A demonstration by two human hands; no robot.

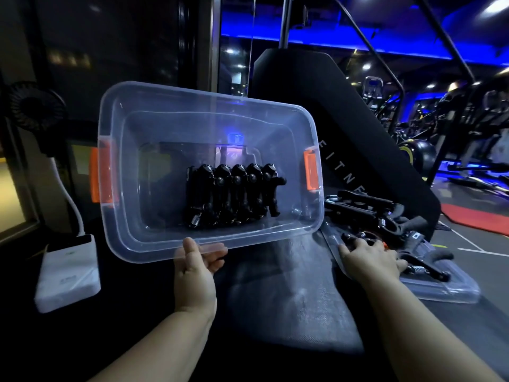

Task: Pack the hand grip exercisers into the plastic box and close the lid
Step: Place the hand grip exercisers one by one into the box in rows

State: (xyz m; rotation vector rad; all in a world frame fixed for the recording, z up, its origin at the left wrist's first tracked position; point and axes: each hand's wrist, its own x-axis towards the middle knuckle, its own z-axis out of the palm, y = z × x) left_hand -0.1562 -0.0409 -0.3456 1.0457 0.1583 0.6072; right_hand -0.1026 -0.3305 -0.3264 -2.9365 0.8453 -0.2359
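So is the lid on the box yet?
No, it is off. The plastic box shows its open top, with a row of exercisers inside. The clear lid lies at the right, under loose exercisers.

Blue ceiling strips (358, 42) light a dim gym: exercise machines (468, 119) stand on a grey line-marked floor (468, 245) with a red mat (479, 216), a black fan (35, 106) at left.

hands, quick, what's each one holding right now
Left hand: pinching the plastic box rim.
Right hand: on the loose exercisers atop the lid; grip cannot be told.
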